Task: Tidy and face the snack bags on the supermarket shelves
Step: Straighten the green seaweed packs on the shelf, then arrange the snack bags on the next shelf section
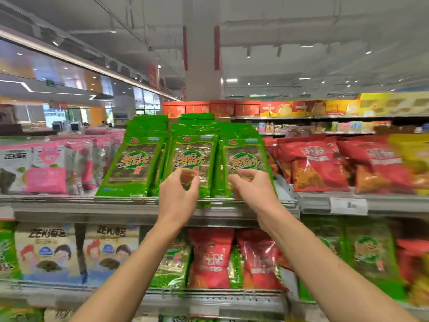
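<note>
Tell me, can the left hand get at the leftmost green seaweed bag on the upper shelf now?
Probably yes. The left hand is raised before the middle green bag, and the leftmost green bag stands next to it at the shelf front with nothing before it.

Top shelf [148, 206] is plain grey metal. Dead centre on it are three bright green seaweed bags [192, 163], shiny foil with dark green see-through windows and yellow-orange lettering on a green oval. Toward its left end the pink and white bags [46, 168] have a hot pink label block plus black lettering. Toward the right end, red bags [318, 163] show orange snacks through the front, then a yellow bag [413, 159] at the very edge. Lower shelf has cream cartoon bags [46, 249] with blue bottoms, and more red bags [210, 259].
</note>
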Tool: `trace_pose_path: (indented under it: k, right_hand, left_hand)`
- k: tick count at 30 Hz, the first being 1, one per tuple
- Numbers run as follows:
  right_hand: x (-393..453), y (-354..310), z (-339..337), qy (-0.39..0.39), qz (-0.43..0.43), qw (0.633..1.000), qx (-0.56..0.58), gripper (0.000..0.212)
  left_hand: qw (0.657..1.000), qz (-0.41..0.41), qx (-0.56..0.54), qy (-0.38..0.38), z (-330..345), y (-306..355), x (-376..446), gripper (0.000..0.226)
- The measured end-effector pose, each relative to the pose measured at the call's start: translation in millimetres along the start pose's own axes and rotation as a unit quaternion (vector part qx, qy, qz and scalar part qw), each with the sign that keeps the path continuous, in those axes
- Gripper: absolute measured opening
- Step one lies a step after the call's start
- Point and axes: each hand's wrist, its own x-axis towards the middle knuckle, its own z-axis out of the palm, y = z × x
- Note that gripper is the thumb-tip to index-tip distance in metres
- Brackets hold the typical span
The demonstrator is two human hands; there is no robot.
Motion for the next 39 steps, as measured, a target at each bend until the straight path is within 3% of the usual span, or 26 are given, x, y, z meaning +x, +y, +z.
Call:
trace_pose_path:
  k: [6,13,21,25,29,33,36,39]
  right_hand:
    - [10.5,43.4,-163.7,0.105,0.020,0.994,-0.031,0.029]
    - [14.0,88.0,-349.9,0.161,0.053,0.985,-0.039,0.030]
    - [24.4,123.3,-525.5,0.202,0.069,0.973,-0.088,0.021]
    - [40.9,128.9,-570.8,0.240,0.044,0.961,-0.131,0.029]
    - [74.8,127.8,-587.6,0.236,-0.004,0.948,-0.211,0.049]
    - [114.5,124.2,-589.3,0.176,-0.017,0.948,-0.265,0.040]
    - [142.3,125.1,-588.3,0.110,0.014,0.962,-0.249,0.030]
    - [161.9,124.2,-587.9,0.071,0.054,0.974,-0.207,0.043]
  left_hand:
    - [0.990,-0.026,-0.122,-0.070,104.1,101.1,-29.3,0.018]
    - [0.982,-0.018,-0.164,-0.089,212.9,214.2,-90.3,0.008]
    - [0.978,-0.004,-0.172,-0.121,322.1,326.4,-137.5,0.025]
    - [0.978,0.007,-0.133,-0.159,359.1,352.9,-136.8,0.031]
    - [0.969,-0.035,-0.119,-0.215,382.9,360.3,-115.5,0.091]
    - [0.952,-0.074,-0.088,-0.283,403.0,355.4,-91.7,0.116]
    - [0.938,-0.113,-0.073,-0.320,416.7,353.1,-75.0,0.120]
    - [0.925,-0.121,-0.091,-0.348,420.7,347.6,-64.5,0.104]
